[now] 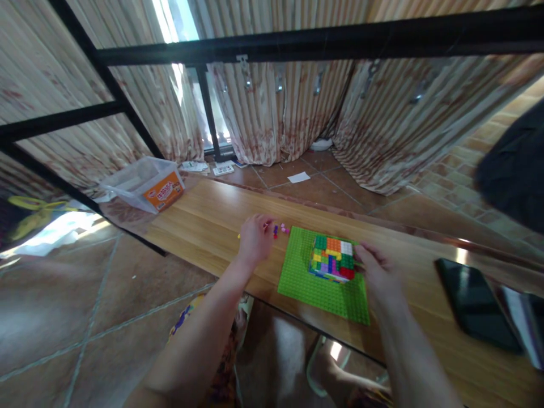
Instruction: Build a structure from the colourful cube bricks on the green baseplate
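Observation:
A box-like block of many-coloured toy bricks (332, 258) stands on a green studded baseplate (293, 277) on the wooden table. My right hand (377, 265) is at the block's right side, fingers curled and slightly blurred; whether it touches the block or pinches a small piece is unclear. Left of the baseplate, my left hand (257, 235) is closed in a pinch, with a tiny reddish-white spot at its fingertips, too small to name. Beside those fingertips lie several small loose bricks, among them pink bricks (284, 228) and a dark blue brick (276, 229).
At the table's far left end is a clear plastic bin (147, 181) with an orange label. A dark phone-like slab (476, 303) lies at the right. A black metal rail (297, 48) crosses before the curtains (272, 113). Papers (298, 177) are on the tiled floor.

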Available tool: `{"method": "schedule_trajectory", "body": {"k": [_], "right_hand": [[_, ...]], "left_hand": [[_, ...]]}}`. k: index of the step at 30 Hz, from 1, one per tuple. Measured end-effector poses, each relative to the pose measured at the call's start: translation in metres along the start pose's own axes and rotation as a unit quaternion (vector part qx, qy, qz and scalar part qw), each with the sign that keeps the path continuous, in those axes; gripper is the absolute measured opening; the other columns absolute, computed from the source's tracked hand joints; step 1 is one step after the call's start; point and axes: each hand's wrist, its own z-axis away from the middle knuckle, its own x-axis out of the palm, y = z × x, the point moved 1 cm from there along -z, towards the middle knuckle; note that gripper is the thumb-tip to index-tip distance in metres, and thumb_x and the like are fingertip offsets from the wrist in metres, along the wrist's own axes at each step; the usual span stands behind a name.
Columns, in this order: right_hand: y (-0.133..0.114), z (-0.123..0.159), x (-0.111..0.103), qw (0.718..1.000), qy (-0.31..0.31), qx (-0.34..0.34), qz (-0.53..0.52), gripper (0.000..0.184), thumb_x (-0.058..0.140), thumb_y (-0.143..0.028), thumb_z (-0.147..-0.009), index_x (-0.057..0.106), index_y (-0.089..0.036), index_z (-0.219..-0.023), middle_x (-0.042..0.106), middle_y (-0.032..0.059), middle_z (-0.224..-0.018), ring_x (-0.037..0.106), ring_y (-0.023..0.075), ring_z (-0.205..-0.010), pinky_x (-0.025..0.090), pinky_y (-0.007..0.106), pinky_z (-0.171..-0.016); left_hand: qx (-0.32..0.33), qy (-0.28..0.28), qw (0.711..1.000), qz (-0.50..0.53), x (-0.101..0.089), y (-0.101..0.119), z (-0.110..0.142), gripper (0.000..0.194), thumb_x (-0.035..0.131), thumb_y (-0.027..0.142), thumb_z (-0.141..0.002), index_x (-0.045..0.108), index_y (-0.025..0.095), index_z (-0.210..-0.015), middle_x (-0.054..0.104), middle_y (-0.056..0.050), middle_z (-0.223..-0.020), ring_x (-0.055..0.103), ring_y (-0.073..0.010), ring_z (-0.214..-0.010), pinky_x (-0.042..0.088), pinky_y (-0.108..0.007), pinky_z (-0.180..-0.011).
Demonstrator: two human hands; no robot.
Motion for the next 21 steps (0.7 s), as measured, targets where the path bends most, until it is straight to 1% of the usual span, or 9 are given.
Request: {"method": "schedule_trajectory", "body": {"k": [3, 5, 8, 10, 12, 17, 19, 21], "right_hand": [[0.002, -0.004, -0.002, 1.000, 0.028, -0.001, 0.000, 0.036, 0.079, -0.040, -0.060, 0.071, -0.019, -0.088, 0.069, -0.0006, -0.078, 0.063, 0.0107, -0.067, 0.050, 0.021, -0.058], [0.003, -0.005, 0.000, 0.999, 0.033, -0.006, 0.011, 0.034, 0.078, -0.040, -0.061, 0.072, -0.019, -0.088, 0.070, -0.0006, -0.078, 0.063, 0.0109, -0.066, 0.051, 0.022, -0.059], [0.003, -0.004, 0.004, 0.999, 0.036, -0.021, 0.020, 0.035, 0.077, -0.040, -0.063, 0.073, -0.019, -0.090, 0.071, 0.0001, -0.080, 0.064, 0.0119, -0.067, 0.053, 0.024, -0.062], [0.004, -0.004, 0.007, 0.998, 0.039, -0.036, 0.029, 0.033, 0.076, -0.039, -0.065, 0.073, -0.019, -0.090, 0.071, 0.0001, -0.079, 0.064, 0.0117, -0.066, 0.054, 0.024, -0.063], [0.004, -0.004, 0.009, 0.997, 0.043, -0.048, 0.044, 0.032, 0.075, -0.038, -0.066, 0.074, -0.019, -0.090, 0.072, 0.0002, -0.080, 0.064, 0.0117, -0.065, 0.054, 0.024, -0.062], [0.008, -0.007, 0.008, 0.995, 0.046, -0.060, 0.068, 0.033, 0.074, -0.040, -0.068, 0.074, -0.018, -0.093, 0.073, 0.0013, -0.083, 0.066, 0.0137, -0.066, 0.056, 0.025, -0.060], [0.009, -0.008, 0.007, 0.995, 0.047, -0.059, 0.072, 0.032, 0.073, -0.039, -0.068, 0.074, -0.018, -0.092, 0.073, 0.0008, -0.082, 0.065, 0.0133, -0.066, 0.056, 0.025, -0.060], [0.010, -0.008, 0.006, 0.994, 0.046, -0.059, 0.074, 0.032, 0.073, -0.039, -0.068, 0.074, -0.018, -0.092, 0.073, 0.0005, -0.083, 0.066, 0.0133, -0.067, 0.056, 0.025, -0.062]], "left_hand": [[-0.048, -0.039, 0.996, -0.061, -0.012, -0.019, -0.006, 0.024, 0.053, 0.013, -0.085, 0.075, 0.018, -0.093, 0.074, -0.007, -0.095, 0.064, -0.0191, -0.090, 0.049, -0.031, -0.084], [-0.072, -0.053, 0.991, -0.095, -0.019, -0.029, -0.008, 0.027, 0.054, 0.010, -0.082, 0.076, 0.019, -0.094, 0.074, -0.007, -0.097, 0.065, -0.0198, -0.092, 0.050, -0.032, -0.084], [-0.084, -0.067, 0.986, -0.125, -0.022, -0.040, -0.008, 0.028, 0.054, 0.011, -0.080, 0.076, 0.022, -0.095, 0.074, -0.006, -0.097, 0.065, -0.0206, -0.093, 0.050, -0.033, -0.085], [-0.067, -0.075, 0.986, -0.134, -0.019, -0.042, -0.008, 0.027, 0.056, 0.013, -0.080, 0.077, 0.023, -0.093, 0.073, -0.006, -0.098, 0.065, -0.0210, -0.094, 0.050, -0.033, -0.087], [-0.036, -0.082, 0.987, -0.135, -0.013, -0.041, -0.008, 0.026, 0.056, 0.014, -0.080, 0.077, 0.024, -0.094, 0.073, -0.005, -0.098, 0.064, -0.0206, -0.095, 0.049, -0.033, -0.089], [0.044, -0.105, 0.984, -0.133, 0.003, -0.030, -0.007, 0.026, 0.052, 0.018, -0.086, 0.076, 0.027, -0.095, 0.070, -0.005, -0.101, 0.060, -0.0206, -0.100, 0.046, -0.035, -0.092], [0.056, -0.109, 0.983, -0.137, 0.008, -0.027, -0.006, 0.026, 0.052, 0.017, -0.087, 0.076, 0.027, -0.094, 0.069, -0.006, -0.102, 0.059, -0.0216, -0.102, 0.045, -0.037, -0.091], [0.054, -0.110, 0.983, -0.139, 0.010, -0.026, -0.005, 0.024, 0.054, 0.018, -0.086, 0.076, 0.026, -0.094, 0.068, -0.007, -0.103, 0.058, -0.0220, -0.103, 0.045, -0.037, -0.092]]}}
